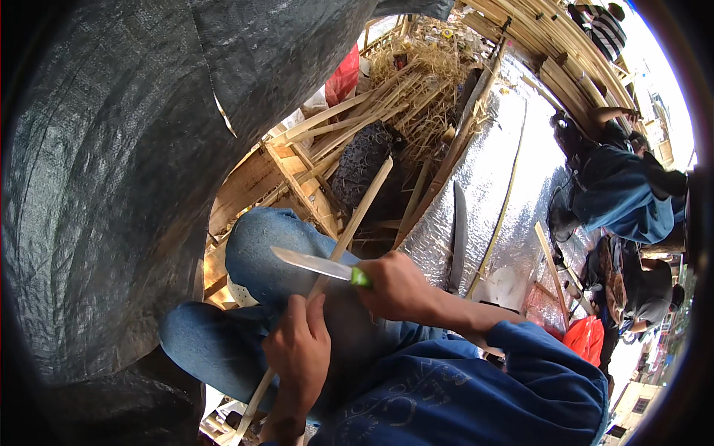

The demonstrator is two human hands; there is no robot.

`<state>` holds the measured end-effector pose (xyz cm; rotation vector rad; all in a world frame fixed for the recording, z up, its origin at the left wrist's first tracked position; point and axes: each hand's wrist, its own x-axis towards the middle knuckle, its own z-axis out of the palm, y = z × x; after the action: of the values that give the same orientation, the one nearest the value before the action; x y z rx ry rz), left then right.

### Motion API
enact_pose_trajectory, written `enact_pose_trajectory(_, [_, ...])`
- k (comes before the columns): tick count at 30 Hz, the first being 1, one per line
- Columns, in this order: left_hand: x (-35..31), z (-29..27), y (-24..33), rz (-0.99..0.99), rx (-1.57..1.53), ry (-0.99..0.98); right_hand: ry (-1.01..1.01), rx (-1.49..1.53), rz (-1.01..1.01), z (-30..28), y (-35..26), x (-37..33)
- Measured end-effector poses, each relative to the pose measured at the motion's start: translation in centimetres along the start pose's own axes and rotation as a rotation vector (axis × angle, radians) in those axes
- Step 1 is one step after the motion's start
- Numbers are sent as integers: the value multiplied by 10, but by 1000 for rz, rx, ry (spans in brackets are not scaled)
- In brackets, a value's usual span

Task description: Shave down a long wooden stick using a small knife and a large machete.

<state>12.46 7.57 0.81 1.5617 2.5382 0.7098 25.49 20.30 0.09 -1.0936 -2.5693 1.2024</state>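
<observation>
A knife [316, 264] with a green handle is gripped in my right hand [400, 286]. Its blade points left and lies across a long, pale strip of wood or bamboo [365, 202], just above my left hand. My left hand [301, 348] is closed around that strip, its thumb and forefinger pinched near the blade. The strip slants from the lower left, past my jeans-covered knee [268, 241], up toward the middle of the view. Whether the edge is biting into the strip is hard to make out.
Dark tarpaulin [111, 171] hangs close on my left. Ahead are shavings [431, 82] and a wooden frame [294, 182]. Silver foil sheeting [487, 171] on the right bears a dark, long blade-like piece [457, 238]. Other people [621, 189] sit farther right, near a red bag [585, 340].
</observation>
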Motion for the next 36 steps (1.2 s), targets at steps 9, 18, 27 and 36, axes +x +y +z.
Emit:
enact_pose_trajectory(9, [-2,-4,-8,-70,-184,-62,469,-126,578,-90,126,95])
enact_pose_trajectory(18, [18,-18,-9,-229,-509,-226,284,101,-130,-5,43,16])
enact_pose_trajectory(27, [29,-13,-14,-191,-375,-187,274,-99,97,-7,55,77])
enact_pose_trajectory(36, [36,-18,-24,-243,-471,-203,594,33,268,-63,91,90])
